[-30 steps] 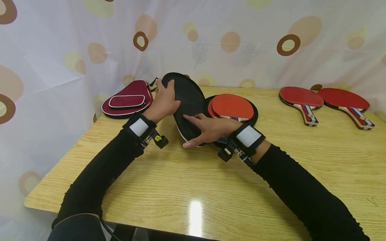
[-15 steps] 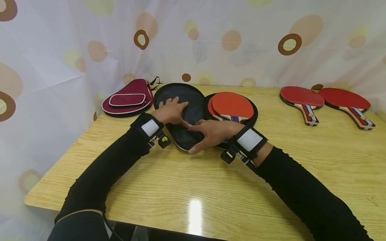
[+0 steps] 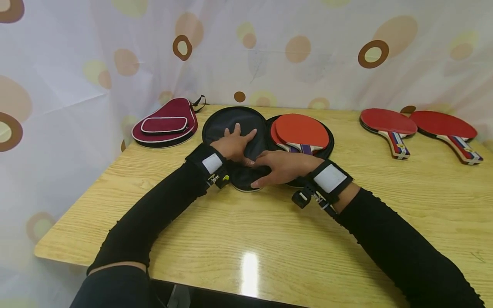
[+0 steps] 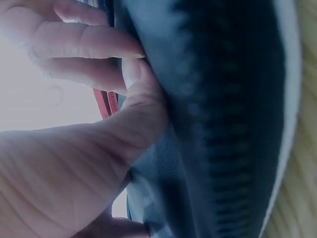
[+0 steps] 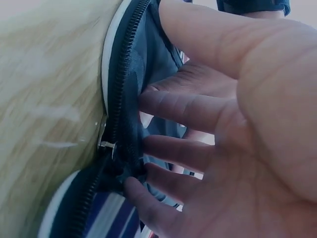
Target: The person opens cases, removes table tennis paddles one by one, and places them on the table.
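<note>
The left hand (image 3: 233,145) and right hand (image 3: 283,166), fingers outstretched, grip nothing, touching the black flap (image 3: 225,119). Two stacked orange paddles (image 3: 302,129) lie beside it.

In the head view, the hands (image 3: 233,147) partly hide the black fabric case (image 3: 256,146) and the handles (image 3: 306,149) of two round orange-faced paddles (image 3: 302,129); in the left wrist view, lettering (image 4: 113,103) on a red strip (image 4: 102,102) is blurred.

Spotted curtain (image 3: 269,68) behind wooden table (image 3: 215,239)
</note>
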Action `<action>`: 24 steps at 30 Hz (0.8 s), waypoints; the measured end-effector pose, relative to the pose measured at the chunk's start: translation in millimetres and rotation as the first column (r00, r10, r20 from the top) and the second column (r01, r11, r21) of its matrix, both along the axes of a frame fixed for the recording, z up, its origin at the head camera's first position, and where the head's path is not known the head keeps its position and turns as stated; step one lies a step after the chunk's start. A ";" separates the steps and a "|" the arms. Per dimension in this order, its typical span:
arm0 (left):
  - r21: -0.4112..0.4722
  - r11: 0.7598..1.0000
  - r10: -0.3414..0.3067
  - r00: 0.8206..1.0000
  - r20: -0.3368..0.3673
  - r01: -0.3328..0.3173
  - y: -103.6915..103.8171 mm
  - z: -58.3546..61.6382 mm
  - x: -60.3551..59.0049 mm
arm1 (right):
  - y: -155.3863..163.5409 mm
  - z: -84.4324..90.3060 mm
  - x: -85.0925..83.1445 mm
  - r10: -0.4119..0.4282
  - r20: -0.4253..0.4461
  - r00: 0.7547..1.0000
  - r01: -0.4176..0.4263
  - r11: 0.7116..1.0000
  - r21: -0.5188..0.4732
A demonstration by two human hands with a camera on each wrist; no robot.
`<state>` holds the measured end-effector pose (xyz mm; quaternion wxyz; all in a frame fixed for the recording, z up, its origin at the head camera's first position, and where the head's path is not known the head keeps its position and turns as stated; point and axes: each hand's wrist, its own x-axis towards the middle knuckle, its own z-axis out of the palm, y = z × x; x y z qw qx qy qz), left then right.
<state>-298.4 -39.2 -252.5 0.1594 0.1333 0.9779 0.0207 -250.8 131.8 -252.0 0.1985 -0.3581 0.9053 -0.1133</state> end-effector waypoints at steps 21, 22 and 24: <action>-0.035 0.999 0.037 0.999 -0.032 -0.038 19.1 -4.0 -3.8 | 80.1 4.8 -8.6 -0.511 -0.107 0.853 0.504 0.859 -0.086; -0.035 0.999 0.037 0.999 -0.030 -0.038 19.6 -3.8 -3.7 | 81.8 3.0 -10.0 -0.510 -0.090 0.855 0.504 0.860 -0.084; -0.032 0.999 0.038 0.999 -0.029 -0.039 20.4 -3.2 -3.4 | 83.4 0.7 -13.4 -0.498 -0.092 0.862 0.491 0.866 -0.090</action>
